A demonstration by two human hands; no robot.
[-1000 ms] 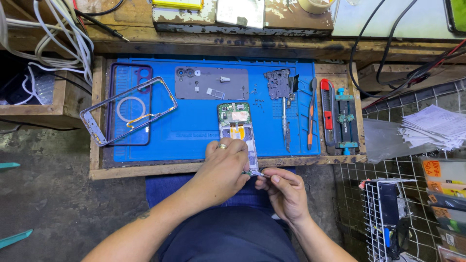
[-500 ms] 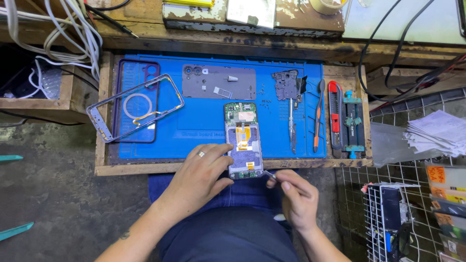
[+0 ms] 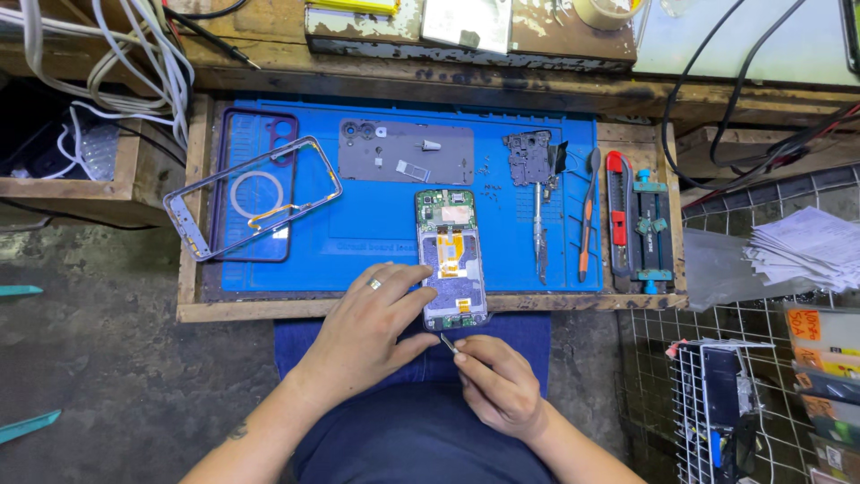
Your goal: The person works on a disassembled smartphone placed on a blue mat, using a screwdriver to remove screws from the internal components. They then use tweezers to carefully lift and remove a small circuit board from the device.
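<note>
Sliding nearer since a moment before, the opened phone [image 3: 452,258] now lay lengthwise with its near end hanging just past the near edge of the blue work mat [image 3: 376,224], where a second earlier it had sat further in on the mat, partly under the hands. That shift, I judged, brought the bottom end of the board within easy reach of the tool. The left hand [image 3: 372,327] had settled beside it, fingers [image 3: 408,285] spread narrow and flat against the phone's left edge and near corner, pinning it rather than gripping it. The right hand [image 3: 497,381] sat just near of the phone, over the lap, its fingertips pinched shut on thin metal tweezers [image 3: 447,342] whose tip pointed up at the phone's near end, close below it but, as far as I could see, not yet touching. Off to the left lay the clear phone frame [image 3: 255,197], tilted across a dark case; further in lay the grey back cover [image 3: 405,152], and to the right a small circuit board [image 3: 530,157], a screwdriver [image 3: 586,215] and a red-handled clamp tool [image 3: 640,224].
</note>
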